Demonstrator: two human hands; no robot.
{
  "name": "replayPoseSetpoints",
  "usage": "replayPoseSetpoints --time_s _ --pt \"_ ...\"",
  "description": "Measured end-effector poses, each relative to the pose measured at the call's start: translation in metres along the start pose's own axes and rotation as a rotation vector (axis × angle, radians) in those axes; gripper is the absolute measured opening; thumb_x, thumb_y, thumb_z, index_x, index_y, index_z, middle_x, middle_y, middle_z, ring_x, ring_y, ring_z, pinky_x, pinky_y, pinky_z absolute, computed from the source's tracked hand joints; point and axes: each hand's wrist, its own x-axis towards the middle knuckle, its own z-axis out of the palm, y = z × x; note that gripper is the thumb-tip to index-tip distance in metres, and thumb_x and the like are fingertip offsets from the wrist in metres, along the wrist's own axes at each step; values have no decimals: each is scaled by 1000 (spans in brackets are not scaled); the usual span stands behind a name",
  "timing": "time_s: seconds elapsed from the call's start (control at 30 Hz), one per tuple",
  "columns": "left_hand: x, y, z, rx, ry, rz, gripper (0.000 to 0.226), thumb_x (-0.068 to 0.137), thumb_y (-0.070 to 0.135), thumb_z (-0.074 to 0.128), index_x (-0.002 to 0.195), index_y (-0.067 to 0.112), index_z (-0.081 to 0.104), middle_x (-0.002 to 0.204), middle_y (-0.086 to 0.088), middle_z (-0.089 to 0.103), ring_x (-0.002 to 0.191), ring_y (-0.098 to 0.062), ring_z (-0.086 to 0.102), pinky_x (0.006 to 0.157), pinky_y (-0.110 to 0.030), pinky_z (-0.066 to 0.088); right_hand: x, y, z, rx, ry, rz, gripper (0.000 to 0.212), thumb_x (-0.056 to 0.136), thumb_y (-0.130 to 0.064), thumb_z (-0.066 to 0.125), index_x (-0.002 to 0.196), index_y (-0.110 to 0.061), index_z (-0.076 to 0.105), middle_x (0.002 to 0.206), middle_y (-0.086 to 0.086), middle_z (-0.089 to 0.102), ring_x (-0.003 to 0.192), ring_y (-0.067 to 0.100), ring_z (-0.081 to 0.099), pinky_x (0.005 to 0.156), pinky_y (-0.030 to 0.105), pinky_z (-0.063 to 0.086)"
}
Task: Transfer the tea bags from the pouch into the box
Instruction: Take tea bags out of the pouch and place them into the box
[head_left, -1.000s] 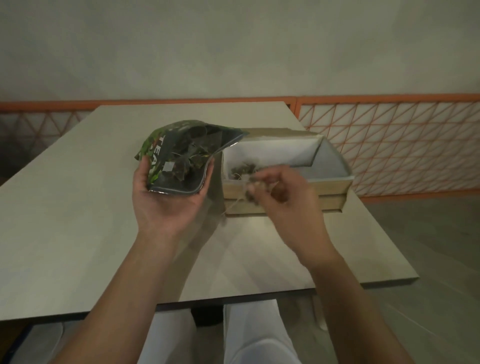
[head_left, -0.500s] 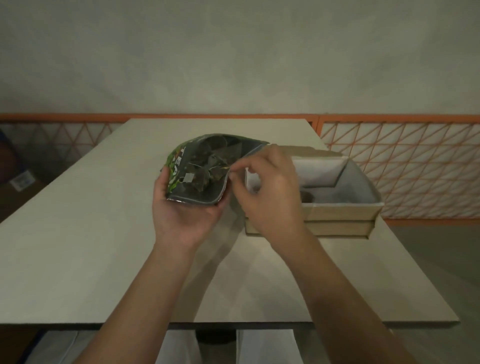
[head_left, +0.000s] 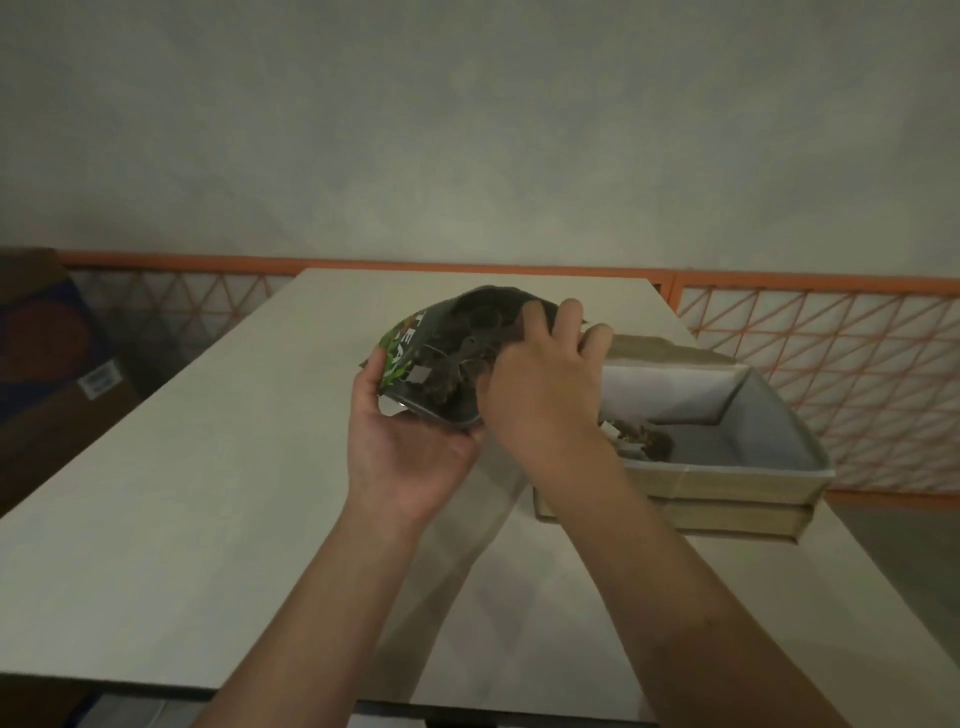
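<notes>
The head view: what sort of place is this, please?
Probably an indoor seating or canteen-like area, though this is uncertain. A long plain table stands against an orange lattice railing below a bare wall, and a cardboard carton sits at the left.

A single head-worn wide-angle camera looks forward and down from the person's own vantage, close over both forearms, across a pale table toward a plain wall and an orange lattice railing. The hands sit mid-frame at arm's reach; no second view overlaps it.
</notes>
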Motion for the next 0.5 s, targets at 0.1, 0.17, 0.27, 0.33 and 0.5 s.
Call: replayPoseSetpoints --time_s 0.1,0.17,0.27,0.33,0.5 --pt "0 -3 -2 9 3 -10 60 91 51 56 129 6 65 131 -19 65 122 -31 63 98 -41 52 7 -1 0 24 4 38 20 86 -33 58 94 -18 70 126 4 45 113 31 29 88 43 19" --pt "1 -4 -2 16 3 -8 57 92 50 55 116 2 74 130 -19 66 115 -32 67 95 -39 56 9 -1 4 51 57 40 16 85 -28 58 91 -19 70 120 3 50 109 30 32 84 41 19" --pt "1 -1 -1 10 14 4 54 91 49 57 112 3 76 131 -19 66 119 -33 65 103 -41 51 9 6 12 130 235 55 19 88 -28 55 89 -22 73 103 -1 62 98 25 42 78 38 20" --pt "2 2 -1 -19 20 13 56 89 48 60 124 5 70 133 -20 65 125 -35 61 112 -42 43 7 17 11 372 368 47 16 89 -27 57 89 -23 72 93 -5 67 89 20 51 77 36 30" --pt "4 4 -5 -88 31 28 58 87 46 65 132 9 62 134 -22 63 129 -40 57 116 -43 38 4 48 -11 1124 356 196 8 94 -18 59 91 -17 67 83 -15 65 66 3 60 61 8 43"
